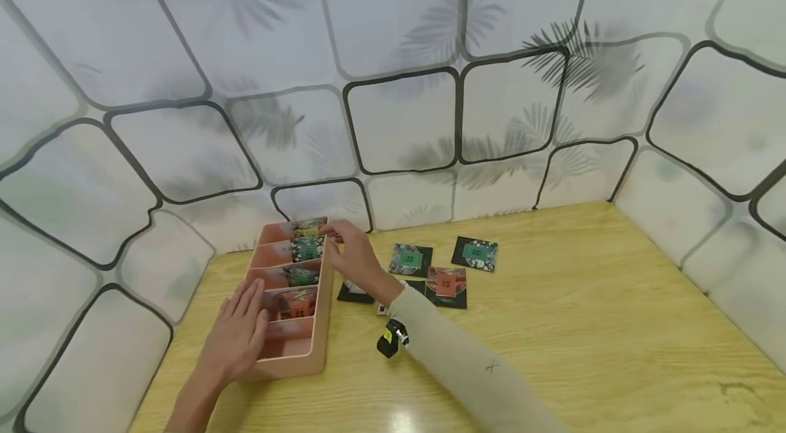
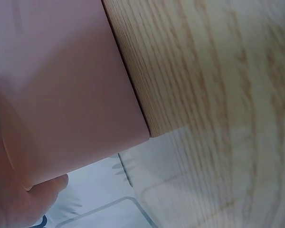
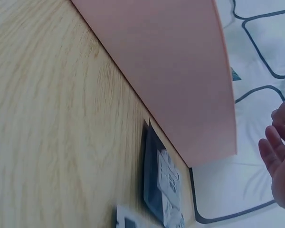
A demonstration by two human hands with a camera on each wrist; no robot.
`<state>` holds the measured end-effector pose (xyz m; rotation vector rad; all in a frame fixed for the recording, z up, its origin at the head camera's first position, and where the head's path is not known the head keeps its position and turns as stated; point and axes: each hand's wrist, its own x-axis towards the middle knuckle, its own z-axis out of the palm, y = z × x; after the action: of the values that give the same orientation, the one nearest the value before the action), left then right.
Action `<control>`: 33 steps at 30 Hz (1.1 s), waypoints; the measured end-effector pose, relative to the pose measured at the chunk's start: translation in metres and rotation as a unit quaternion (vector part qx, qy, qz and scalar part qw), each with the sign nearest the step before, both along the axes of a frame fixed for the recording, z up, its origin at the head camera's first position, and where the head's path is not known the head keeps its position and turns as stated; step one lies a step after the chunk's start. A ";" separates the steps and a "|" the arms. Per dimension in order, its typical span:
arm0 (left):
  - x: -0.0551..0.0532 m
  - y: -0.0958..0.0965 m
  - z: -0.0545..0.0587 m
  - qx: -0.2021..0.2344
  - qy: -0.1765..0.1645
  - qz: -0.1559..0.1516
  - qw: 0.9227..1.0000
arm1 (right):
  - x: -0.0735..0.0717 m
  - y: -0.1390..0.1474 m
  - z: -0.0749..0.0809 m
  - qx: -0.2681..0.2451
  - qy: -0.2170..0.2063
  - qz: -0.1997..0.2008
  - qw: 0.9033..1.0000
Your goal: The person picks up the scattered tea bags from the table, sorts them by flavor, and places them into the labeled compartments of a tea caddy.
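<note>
A pink divided box (image 1: 282,369) stands on the table, with square printed packets in its compartments. From the back these are a yellow packet (image 1: 309,227), a green floral packet (image 1: 307,249), a dark green packet (image 1: 301,276) and a red packet (image 1: 297,303). The front compartment shows its pink floor. My left hand (image 1: 236,334) rests across the box's left rim, fingers straight. At the back right corner is my right hand (image 1: 356,256), fingertips close to the yellow packet. In the right wrist view its fingers (image 3: 274,142) are loosely bent, with nothing seen between them.
Right of the box lie several more packets: a green one (image 1: 410,260), a dark floral one (image 1: 475,254), a red one (image 1: 447,286) and a dark one (image 1: 355,293) beneath my right forearm. A patterned curtain (image 1: 405,123) borders the wooden table (image 1: 583,324).
</note>
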<state>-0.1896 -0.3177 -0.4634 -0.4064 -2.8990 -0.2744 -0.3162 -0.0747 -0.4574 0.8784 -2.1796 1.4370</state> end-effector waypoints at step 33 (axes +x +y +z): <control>0.002 -0.001 0.003 0.010 -0.013 -0.001 1.000 | 0.047 0.103 0.007 0.109 -0.077 -0.039 0.990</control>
<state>-0.1876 -0.3184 -0.4603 -0.4045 -2.9191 -0.3095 -0.2690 0.0286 -0.4503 0.7632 -2.4945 1.2856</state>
